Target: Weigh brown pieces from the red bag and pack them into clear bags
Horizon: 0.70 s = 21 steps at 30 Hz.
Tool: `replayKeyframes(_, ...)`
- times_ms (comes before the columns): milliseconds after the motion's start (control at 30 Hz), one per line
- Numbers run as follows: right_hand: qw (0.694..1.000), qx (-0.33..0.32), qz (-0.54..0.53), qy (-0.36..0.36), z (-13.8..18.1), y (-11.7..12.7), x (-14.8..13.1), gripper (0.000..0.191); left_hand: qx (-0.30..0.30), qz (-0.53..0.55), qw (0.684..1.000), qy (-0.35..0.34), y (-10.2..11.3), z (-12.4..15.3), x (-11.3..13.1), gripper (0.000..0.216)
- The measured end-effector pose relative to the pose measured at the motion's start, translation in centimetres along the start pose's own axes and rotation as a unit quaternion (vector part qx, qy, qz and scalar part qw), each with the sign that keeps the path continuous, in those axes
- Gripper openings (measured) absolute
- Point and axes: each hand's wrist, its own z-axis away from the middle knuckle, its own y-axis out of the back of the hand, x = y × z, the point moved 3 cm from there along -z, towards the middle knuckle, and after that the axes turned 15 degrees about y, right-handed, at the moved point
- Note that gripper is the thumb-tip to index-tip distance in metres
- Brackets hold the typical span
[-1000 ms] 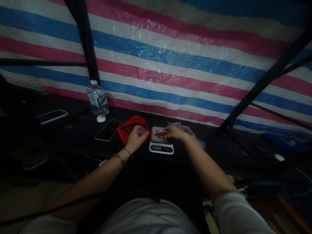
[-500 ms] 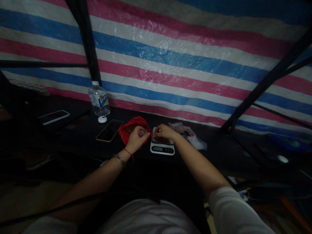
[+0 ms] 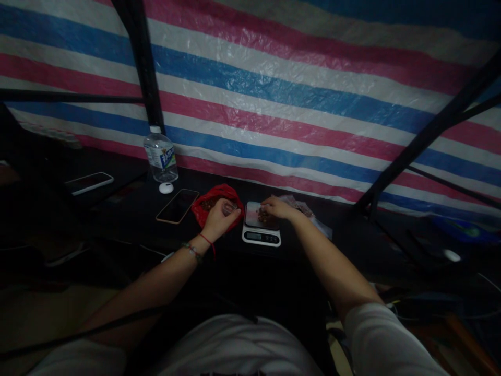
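Note:
My left hand point(image 3: 218, 218) is closed around a small clear plastic cup point(image 3: 229, 208), held over an open red plastic bag point(image 3: 201, 214) with brown bits inside. My right hand point(image 3: 277, 207) reaches over a white digital kitchen scale point(image 3: 261, 237). Its fingers are bent together at a small pile of brown dried pieces point(image 3: 264, 215) on the weighing plate. Whether any piece is between the fingertips is too small and dark to see. The digits on the scale's display are not readable.
Clear plastic bags point(image 3: 303, 207) lie right of the scale, partly behind my right forearm. To the left are a phone point(image 3: 178, 206), a white rounded case point(image 3: 166, 188), a large clear bottle point(image 3: 161, 156) and another phone point(image 3: 90, 183). Dark metal posts point(image 3: 146, 68) frame the striped sheet behind.
My right hand has shifted right and back across the scale, uncovering the brown pile on its plate. My left hand still holds the cup over the red bag. The view has moved slightly.

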Motion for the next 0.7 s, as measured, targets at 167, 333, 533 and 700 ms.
replayKeyframes(167,0.995,-0.079,-0.036,0.050,0.4,0.0,-1.4,0.033,-0.008,-0.016,1.000,0.003,0.0,0.1,0.1,0.034)
replayKeyframes(333,0.994,-0.090,-0.024,0.065,-0.1,-0.1,-2.3,0.025,-0.037,-0.049,0.998,-0.006,0.0,0.1,0.8,0.035)
replayKeyframes(533,0.994,-0.094,0.030,0.049,-1.1,-0.4,-2.1,0.027,-0.018,-0.075,0.996,-0.045,0.8,-0.2,2.4,0.043)
replayKeyframes(700,0.989,-0.111,0.092,0.037,-1.8,-0.3,-2.3,0.032,-0.011,-0.074,0.996,-0.047,1.1,-1.4,3.1,0.043)
